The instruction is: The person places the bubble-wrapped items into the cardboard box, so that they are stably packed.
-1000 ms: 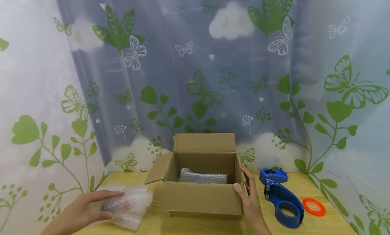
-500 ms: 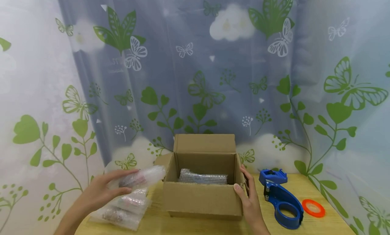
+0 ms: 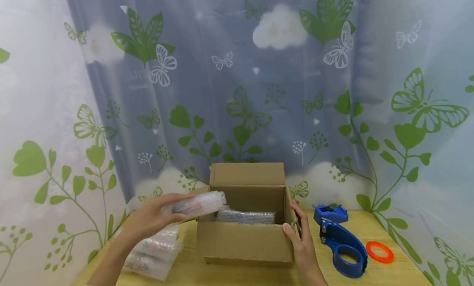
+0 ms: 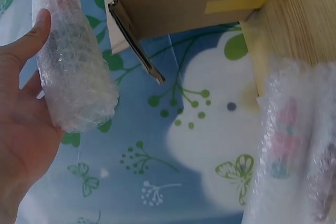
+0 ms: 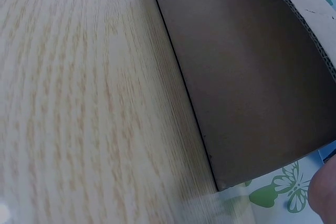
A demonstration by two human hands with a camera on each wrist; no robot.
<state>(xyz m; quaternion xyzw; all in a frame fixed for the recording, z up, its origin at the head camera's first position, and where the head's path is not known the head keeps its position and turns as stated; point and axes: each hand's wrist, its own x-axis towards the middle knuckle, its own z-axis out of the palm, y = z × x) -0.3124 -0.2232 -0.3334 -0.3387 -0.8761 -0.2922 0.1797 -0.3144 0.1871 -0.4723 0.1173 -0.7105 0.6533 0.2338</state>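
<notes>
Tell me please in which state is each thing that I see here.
Cardboard box: open, back flap raised.
Held package: bubble-wrapped, lifted at the box's left side.
Left hand: gripping that package.
Right hand: holding the box's right side.
Inside package: wrapped, lying in the box.
Loose packages: wrapped, lying on the table.
Blue ringed tool: resting there.
Small blue dispenser: resting there.
Orange ring: lying flat.
</notes>
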